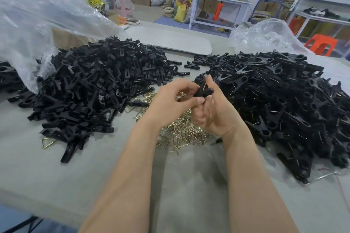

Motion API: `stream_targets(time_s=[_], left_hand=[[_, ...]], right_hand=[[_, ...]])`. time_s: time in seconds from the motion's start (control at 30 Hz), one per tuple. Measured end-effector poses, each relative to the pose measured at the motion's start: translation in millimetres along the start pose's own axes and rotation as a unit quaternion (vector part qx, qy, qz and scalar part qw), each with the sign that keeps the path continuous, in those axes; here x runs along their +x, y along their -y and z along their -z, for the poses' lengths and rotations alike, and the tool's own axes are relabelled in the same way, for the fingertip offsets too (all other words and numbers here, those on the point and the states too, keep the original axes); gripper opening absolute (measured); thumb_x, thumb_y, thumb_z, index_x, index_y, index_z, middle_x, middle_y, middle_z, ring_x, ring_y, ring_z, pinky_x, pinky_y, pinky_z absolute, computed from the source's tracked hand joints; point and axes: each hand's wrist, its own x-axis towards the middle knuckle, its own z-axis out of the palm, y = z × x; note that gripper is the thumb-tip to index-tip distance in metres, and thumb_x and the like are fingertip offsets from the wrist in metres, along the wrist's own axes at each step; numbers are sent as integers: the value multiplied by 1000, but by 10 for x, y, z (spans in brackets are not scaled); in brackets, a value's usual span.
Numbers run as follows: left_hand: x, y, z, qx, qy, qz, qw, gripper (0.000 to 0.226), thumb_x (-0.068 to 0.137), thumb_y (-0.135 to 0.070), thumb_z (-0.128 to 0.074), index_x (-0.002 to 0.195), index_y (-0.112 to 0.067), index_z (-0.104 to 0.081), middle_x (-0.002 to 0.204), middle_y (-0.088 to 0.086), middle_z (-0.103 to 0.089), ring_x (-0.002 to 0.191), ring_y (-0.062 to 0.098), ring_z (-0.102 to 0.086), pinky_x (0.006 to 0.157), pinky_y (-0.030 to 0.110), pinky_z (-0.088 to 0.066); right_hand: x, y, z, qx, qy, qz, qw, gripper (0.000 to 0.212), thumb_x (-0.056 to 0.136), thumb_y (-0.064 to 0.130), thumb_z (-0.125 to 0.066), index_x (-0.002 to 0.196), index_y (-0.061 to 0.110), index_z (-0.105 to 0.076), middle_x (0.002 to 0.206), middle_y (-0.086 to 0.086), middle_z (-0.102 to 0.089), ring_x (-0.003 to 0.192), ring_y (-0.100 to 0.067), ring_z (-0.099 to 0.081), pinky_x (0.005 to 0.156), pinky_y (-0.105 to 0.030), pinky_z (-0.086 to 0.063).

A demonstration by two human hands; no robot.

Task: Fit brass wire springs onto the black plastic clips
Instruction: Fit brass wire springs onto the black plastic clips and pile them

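Clip (203,91) in hand, held above the spring heap (181,128), which I take as my landmark. Both hands meet on it. My right hand (214,111) is closed round the clip from below and behind, forefinger raised along its far side; my left hand (170,102) pinches its near end, thumb on the underside, fingers curled over the top. Neither hand is slack: both are clamped on the one clip. A short length of brass wire (205,86) stands up from the clip's top; whether it is seated or only started I cannot tell.

Handling, as judgement: the clip is light, rigid plastic, smooth enough to twist in the grip, so hold it by the flat flanks near the pivot, not the tips. The spring is thin, stiff and springy; it will likely snap back or fly if released half-seated. Grip it by the bent corner.

Left of the heap: pile of bare parts (98,85). Right of the heap: pile of sprung clips (280,100). All rests on the grey table (189,176).
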Motion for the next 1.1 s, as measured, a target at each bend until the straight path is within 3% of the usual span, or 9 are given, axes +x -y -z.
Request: stream_targets(time_s=[0.07,0.13,0.2,0.3,0.47,0.6,0.8,1.1], left_hand=[[0,43,19,44,-6,11,999,14,81,-21,-73,87,-29,-63,87,-7,-63,84,1,-56,78,10,-40],[4,83,26,87,0,26,996,15,81,-20,-72,88,-29,-61,90,-9,-60,83,1,-56,75,11,-39],[11,107,4,111,12,44,993,17,82,-18,-72,93,-27,-63,96,-6,-59,85,6,-57,76,18,-44],[24,136,-18,131,6,49,990,17,83,-17,-71,93,-28,-63,98,-7,-57,83,-2,-52,71,7,-37],[17,144,-22,105,8,48,993,17,82,-17,-71,92,-29,-65,84,-20,-61,84,-5,-56,68,4,-38],[23,135,-35,84,4,39,996,18,82,-17,-72,95,-29,-67,88,-16,-66,87,-5,-60,77,7,-45],[17,132,-36,118,7,41,992,18,82,-18,-73,96,-27,-69,82,-18,-63,80,-8,-57,67,-6,-34],[22,117,-51,103,21,29,994,21,82,-24,-73,103,-22,-71,80,-21,-63,79,-16,-56,69,-2,-39]], right_hand=[[-34,44,57,-61,-89,-25,994,67,63,70,-61,85,7,-63,63,-4,-65,54,-14,-61,50,-21,-50],[-64,74,136,-137,-164,-3,977,51,73,55,-65,90,7,-68,76,-5,-72,68,-15,-66,59,-22,-53],[-70,83,162,-178,-200,30,963,21,85,33,-66,82,13,-69,74,0,-71,72,-12,-64,62,-20,-53],[-36,65,130,-222,-247,44,942,16,90,23,-64,76,16,-68,72,2,-67,68,-8,-60,63,-18,-50],[-59,94,119,-197,-247,42,948,17,91,19,-61,78,13,-68,69,6,-67,67,-7,-58,64,-19,-43],[-86,105,133,-160,-242,56,955,19,92,16,-59,76,12,-68,65,5,-67,64,-7,-58,64,-20,-43],[-89,127,166,-221,-270,52,936,21,91,22,-62,73,17,-71,68,7,-68,64,-4,-59,62,-17,-43],[-97,134,132,-206,-268,60,939,23,93,17,-59,72,13,-68,62,2,-63,64,-8,-55,60,-16,-46]])
